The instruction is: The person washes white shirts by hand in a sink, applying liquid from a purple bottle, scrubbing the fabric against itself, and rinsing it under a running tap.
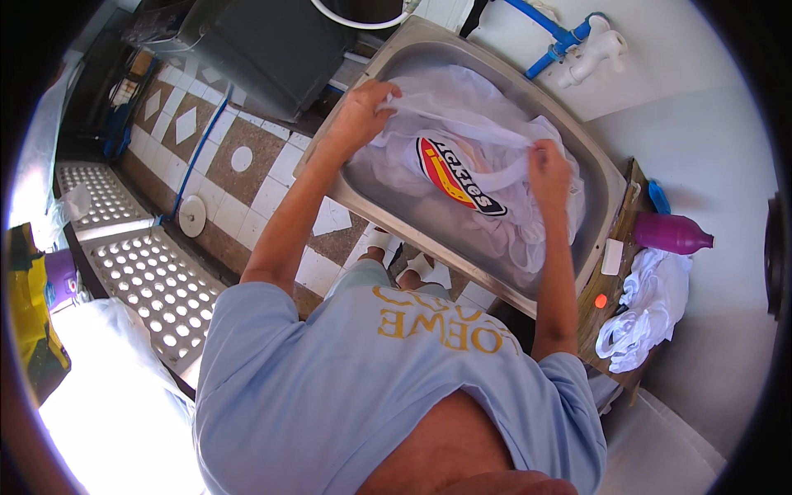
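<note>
A wet white shirt [384, 165] with a large red, yellow and black printed patch lies bunched in a steel sink basin [396, 229]. At the basin's upper left, my left hand [365, 111] pinches one edge of the shirt. My right hand [549, 175] grips the same stretch of fabric farther right, so a band of it is drawn taut between both hands, raised above the rest. Cloudy water surrounds the lower folds. How many pieces of cloth lie in the basin, I cannot tell.
A white tap [598, 56] on blue pipe juts from the wall beyond the basin. On a wooden ledge [587, 326] at right are a purple bottle [672, 233], a white block [611, 256], an orange cap [601, 301] and white cloth [648, 301]. A dark grey bin [256, 58] stands left.
</note>
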`<move>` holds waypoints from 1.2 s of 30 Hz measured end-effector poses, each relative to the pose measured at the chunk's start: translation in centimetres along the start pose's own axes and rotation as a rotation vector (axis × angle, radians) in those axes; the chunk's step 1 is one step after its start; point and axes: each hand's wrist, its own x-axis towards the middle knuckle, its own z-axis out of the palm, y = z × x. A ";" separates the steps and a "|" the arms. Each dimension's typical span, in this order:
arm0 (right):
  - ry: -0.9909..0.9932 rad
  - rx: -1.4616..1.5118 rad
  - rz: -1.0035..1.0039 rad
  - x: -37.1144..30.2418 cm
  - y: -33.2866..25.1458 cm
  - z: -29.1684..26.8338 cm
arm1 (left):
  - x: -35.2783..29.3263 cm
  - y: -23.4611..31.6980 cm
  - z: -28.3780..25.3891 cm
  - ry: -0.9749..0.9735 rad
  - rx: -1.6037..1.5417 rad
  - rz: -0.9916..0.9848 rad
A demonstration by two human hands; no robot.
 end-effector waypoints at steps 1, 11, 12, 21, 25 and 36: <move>0.186 -0.098 -0.140 0.4 0.8 -2.6 | -0.5 -0.8 0.0 -0.019 0.086 0.048; -0.157 0.724 0.876 -2.6 7.9 -3.7 | 1.3 -2.4 3.5 -0.115 -0.742 -0.525; -0.319 0.713 0.990 -2.9 6.9 -4.1 | 1.7 -2.4 3.2 -0.048 -1.015 -0.538; -0.595 0.992 0.565 -2.9 6.0 -12.3 | 7.6 3.4 -6.9 -0.246 -0.714 -0.390; -0.054 1.267 0.306 0.4 -0.9 -18.6 | 8.5 9.2 -13.6 -0.294 -0.694 -0.173; -0.100 1.194 0.272 2.2 -8.4 -17.2 | 9.4 15.2 -13.5 -0.292 -1.001 -0.299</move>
